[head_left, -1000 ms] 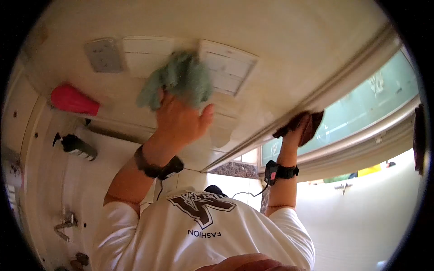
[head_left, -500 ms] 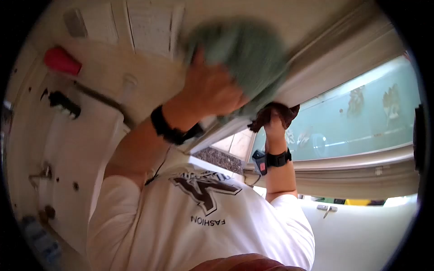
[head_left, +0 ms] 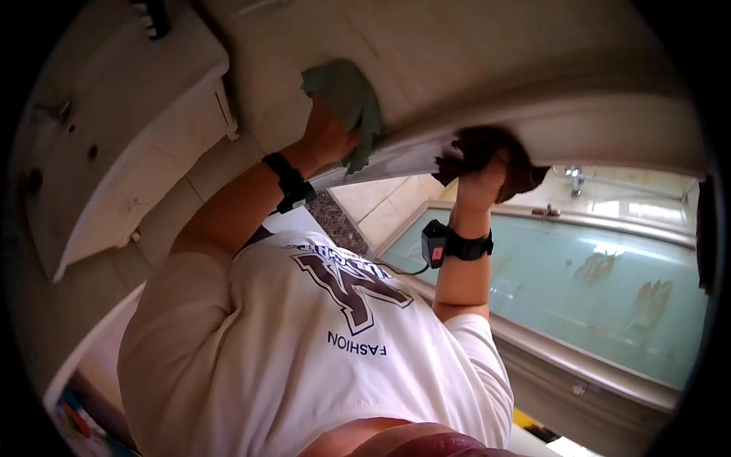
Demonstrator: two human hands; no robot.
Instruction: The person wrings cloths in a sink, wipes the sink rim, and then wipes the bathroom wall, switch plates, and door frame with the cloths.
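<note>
My left hand is closed on a green cloth, which bunches over the fingers and hangs beside the pale frame. Its fingertips are mostly hidden by the fabric. My right hand grips a dark brown cloth against the same frame, farther to the right. Black straps circle both wrists, and a small black device sits at the right one.
A frosted glass panel in a metal frame stands at the right, with smudges on it. Behind its top is a metal tap fixture. On the left is a white washbasin above a cabinet.
The view has turned, bringing the basin cabinet and tap fixture into sight. My left hand has moved the green cloth down and left in view; the brown cloth appears slightly higher and farther right.
</note>
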